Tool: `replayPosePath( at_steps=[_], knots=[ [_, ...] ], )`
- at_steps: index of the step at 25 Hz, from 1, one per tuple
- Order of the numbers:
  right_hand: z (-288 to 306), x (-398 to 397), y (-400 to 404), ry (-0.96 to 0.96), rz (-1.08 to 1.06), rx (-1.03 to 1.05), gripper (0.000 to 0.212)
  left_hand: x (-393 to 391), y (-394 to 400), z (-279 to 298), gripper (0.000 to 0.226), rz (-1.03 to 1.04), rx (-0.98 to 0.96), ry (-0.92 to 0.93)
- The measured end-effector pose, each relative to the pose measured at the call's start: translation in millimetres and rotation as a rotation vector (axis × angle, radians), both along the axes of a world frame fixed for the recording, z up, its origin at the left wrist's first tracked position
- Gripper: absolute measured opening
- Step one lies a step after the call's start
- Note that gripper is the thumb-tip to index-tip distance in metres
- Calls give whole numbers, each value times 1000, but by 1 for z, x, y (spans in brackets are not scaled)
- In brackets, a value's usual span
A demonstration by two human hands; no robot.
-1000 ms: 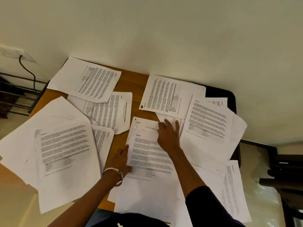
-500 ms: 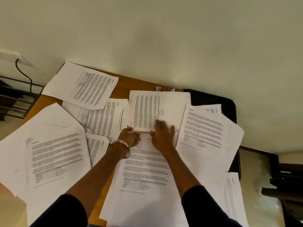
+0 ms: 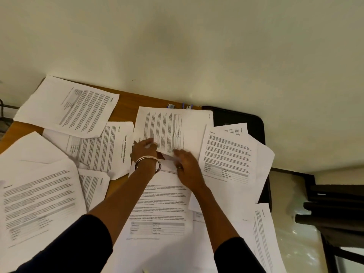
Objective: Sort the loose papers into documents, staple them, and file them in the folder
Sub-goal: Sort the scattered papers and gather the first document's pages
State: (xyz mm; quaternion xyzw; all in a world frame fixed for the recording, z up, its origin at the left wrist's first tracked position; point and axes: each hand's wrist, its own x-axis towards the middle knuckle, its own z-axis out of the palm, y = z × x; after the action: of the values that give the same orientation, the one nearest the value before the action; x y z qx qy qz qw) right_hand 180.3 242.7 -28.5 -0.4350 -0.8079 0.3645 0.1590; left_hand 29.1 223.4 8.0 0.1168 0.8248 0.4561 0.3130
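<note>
The sideways page [image 3: 173, 131] has slid farther from the person since a moment ago. It lies just past both hands. The left hand [image 3: 144, 149] pinches its near edge. The right hand [image 3: 187, 166] presses flat beside it. A hard pull could crumple it or knock nearby papers [image 3: 226, 154] off.

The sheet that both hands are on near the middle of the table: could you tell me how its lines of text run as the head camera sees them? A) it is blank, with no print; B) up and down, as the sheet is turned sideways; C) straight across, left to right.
B: the sheet under the left hand and the right hand shows its lines as vertical columns, unlike the upright page nearer the person.
</note>
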Motion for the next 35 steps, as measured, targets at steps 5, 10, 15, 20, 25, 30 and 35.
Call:
replayPosePath(
  at_steps=[5, 10, 15, 20, 25, 30, 35],
  knots=[
    [1, 40, 11, 93, -617, 275, 29, -49, -4, 38, 21, -57, 412, 270],
    [-6, 57, 7, 73, -702, 225, 31, -94, 1, 48, 32, 134, 445, -341],
    [-3, 51, -5, 89, -679, 281, 32, -103, -35, -3, 66, -353, -12, 30],
    [-10, 66, -20, 31, -692, 282, 31, -89, -48, -10, 103, -279, 32, 47],
    [-14, 76, -29, -172, -787, 263, 36, -89, -49, -2, 92, -179, 69, 25],
    [-19, 82, -24, -443, -562, 130, 83, -87, -32, 32, 43, 85, 425, -345],
    [-16, 103, -17, -410, -372, 163, 82, -88, -18, 63, 27, 21, 554, -686]
  ],
)
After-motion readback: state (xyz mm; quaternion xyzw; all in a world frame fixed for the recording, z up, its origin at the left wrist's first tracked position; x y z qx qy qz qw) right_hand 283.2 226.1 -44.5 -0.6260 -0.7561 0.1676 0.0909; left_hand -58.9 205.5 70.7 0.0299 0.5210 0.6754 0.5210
